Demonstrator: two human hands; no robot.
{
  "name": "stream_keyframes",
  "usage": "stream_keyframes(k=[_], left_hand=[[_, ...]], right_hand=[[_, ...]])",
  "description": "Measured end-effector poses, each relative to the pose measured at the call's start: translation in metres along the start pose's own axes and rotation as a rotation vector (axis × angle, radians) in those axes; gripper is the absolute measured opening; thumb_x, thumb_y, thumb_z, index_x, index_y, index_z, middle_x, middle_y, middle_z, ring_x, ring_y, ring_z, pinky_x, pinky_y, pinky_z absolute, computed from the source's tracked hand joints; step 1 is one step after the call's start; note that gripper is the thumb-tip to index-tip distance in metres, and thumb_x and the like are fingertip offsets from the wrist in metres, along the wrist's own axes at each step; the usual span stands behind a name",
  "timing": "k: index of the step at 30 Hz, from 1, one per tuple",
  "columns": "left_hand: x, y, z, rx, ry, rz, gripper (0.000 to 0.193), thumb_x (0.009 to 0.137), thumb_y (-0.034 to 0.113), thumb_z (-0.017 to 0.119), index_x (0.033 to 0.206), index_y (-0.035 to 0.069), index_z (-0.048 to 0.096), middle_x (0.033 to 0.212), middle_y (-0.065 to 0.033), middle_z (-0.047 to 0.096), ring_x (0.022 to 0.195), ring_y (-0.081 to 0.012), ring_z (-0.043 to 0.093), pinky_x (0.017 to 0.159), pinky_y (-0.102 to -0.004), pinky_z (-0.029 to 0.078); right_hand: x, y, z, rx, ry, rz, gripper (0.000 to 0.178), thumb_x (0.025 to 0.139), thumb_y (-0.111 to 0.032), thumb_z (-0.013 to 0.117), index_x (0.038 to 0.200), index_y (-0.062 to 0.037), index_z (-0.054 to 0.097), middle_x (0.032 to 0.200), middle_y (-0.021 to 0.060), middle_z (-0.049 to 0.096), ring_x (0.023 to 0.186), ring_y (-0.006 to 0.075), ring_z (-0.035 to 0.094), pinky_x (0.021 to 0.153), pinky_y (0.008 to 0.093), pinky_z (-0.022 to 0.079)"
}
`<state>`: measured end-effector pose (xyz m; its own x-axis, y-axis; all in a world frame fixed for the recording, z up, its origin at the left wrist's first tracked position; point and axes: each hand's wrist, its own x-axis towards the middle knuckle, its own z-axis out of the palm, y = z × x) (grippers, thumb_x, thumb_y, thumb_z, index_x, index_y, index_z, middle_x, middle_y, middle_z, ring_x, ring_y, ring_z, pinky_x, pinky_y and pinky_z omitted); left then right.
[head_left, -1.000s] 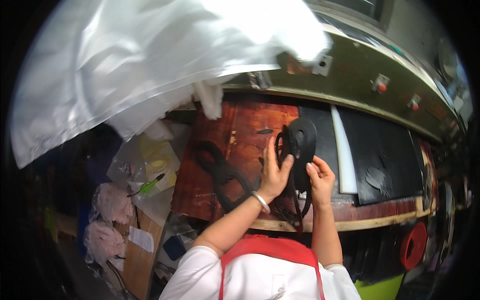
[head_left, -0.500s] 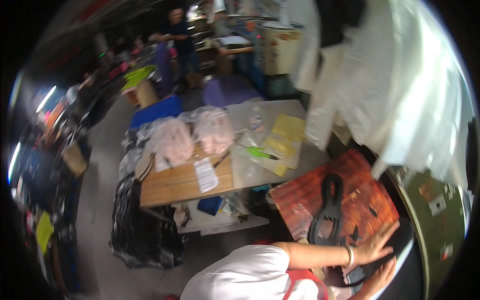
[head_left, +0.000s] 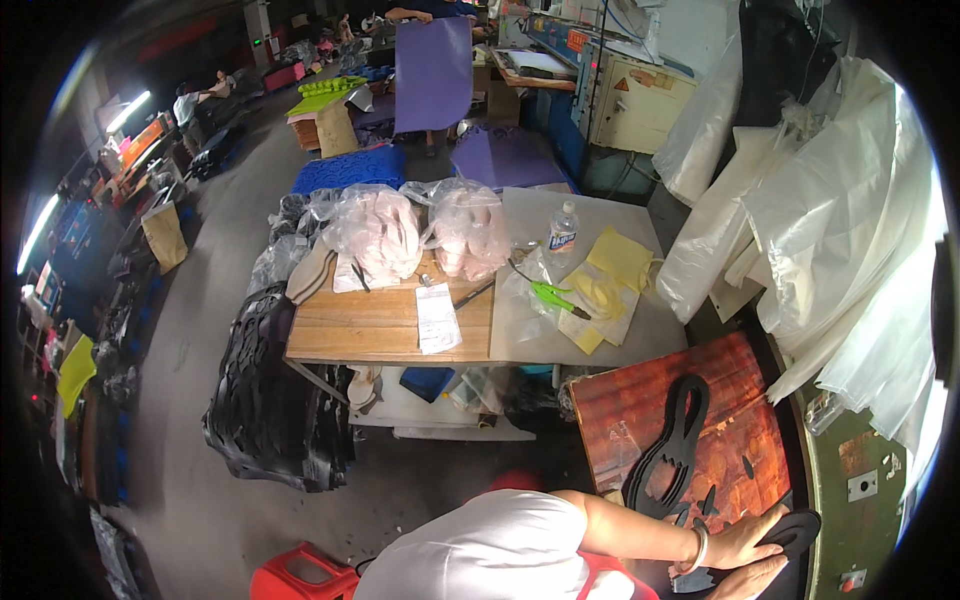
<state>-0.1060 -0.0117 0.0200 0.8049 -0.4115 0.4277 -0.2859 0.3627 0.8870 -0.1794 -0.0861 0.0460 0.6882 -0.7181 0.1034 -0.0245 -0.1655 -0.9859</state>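
Note:
My left hand (head_left: 748, 542), a bracelet on its wrist, lies over a round black cut piece (head_left: 798, 527) at the lower right, fingers gripping its edge. Just below it, my right hand (head_left: 748, 580) holds the same piece from underneath and is partly cut off by the frame edge. Both hands work at the near end of a red-brown cutting board (head_left: 640, 405). A long black cutout scrap (head_left: 668, 460) with shaped holes lies on the board, left of my hands.
To the left stands a wooden table (head_left: 380, 325) with bagged pink pieces (head_left: 375, 235), a water bottle (head_left: 563, 228), yellow sheets (head_left: 620, 260) and a green-handled tool (head_left: 550, 295). A black scrap heap (head_left: 270, 410) lies beside it. White plastic bags (head_left: 850, 220) hang right; a red stool (head_left: 300, 578) stands below.
The view has swung left and down from the board to the table and the floor. My hands stay together on the black piece, now at the lower right edge.

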Motion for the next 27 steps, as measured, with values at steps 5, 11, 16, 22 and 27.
stream_keyframes(k=[5,11,16,22,27], left_hand=[[0.002,0.02,-0.02,-0.514,-0.012,-0.192,0.049,0.079,0.022,0.079,0.114,-0.006,0.058,0.1,-0.0087,0.066,0.097,-0.0169,0.06,0.085,-0.0301,0.048],[-0.023,0.028,-0.044,-0.452,-0.201,-0.634,0.045,0.083,0.031,0.075,0.111,-0.002,0.066,0.102,-0.0022,0.069,0.093,-0.0114,0.06,0.082,-0.0299,0.049],[-0.023,0.006,-0.043,-1.112,-0.138,-0.656,0.037,0.096,0.038,0.054,0.113,0.006,0.059,0.096,-0.0037,0.063,0.086,-0.0154,0.06,0.081,-0.031,0.05],[-0.005,-0.007,-0.036,-0.62,0.046,-0.514,0.021,0.095,0.02,0.062,0.103,0.001,0.065,0.092,-0.004,0.066,0.08,-0.0112,0.062,0.072,-0.0257,0.05],[-0.004,-0.017,-0.02,-0.01,0.024,-0.299,0.036,0.1,0.031,0.052,0.088,-0.001,0.064,0.074,-0.0015,0.062,0.069,-0.0072,0.052,0.06,-0.0251,0.044]], right_hand=[[0.009,0.007,0.002,0.166,0.0,0.079,0.057,0.098,-0.044,0.045,0.125,0.0054,0.056,0.12,0.0222,0.059,0.106,0.0273,0.059,0.09,0.0375,0.048],[0.021,0.009,0.001,-0.114,-0.018,-0.046,0.047,0.1,-0.041,0.044,0.106,0.0046,0.055,0.099,0.0153,0.056,0.088,0.022,0.055,0.076,0.0354,0.046],[0.021,0.028,0.024,-0.321,-0.082,-0.277,0.046,0.1,-0.038,0.049,0.069,-0.0038,0.056,0.057,0.0008,0.052,0.051,0.0121,0.045,0.048,0.0295,0.038],[0.012,0.025,0.015,-0.232,0.227,-0.414,0.024,0.093,-0.024,0.062,0.084,-0.0009,0.061,0.063,0.011,0.058,0.057,0.0226,0.06,0.056,0.0339,0.047],[-0.007,0.016,0.019,-0.579,0.074,-0.401,0.032,0.093,-0.03,0.059,0.08,-0.0006,0.055,0.066,0.0203,0.06,0.066,0.0411,0.061,0.057,0.0469,0.046]])
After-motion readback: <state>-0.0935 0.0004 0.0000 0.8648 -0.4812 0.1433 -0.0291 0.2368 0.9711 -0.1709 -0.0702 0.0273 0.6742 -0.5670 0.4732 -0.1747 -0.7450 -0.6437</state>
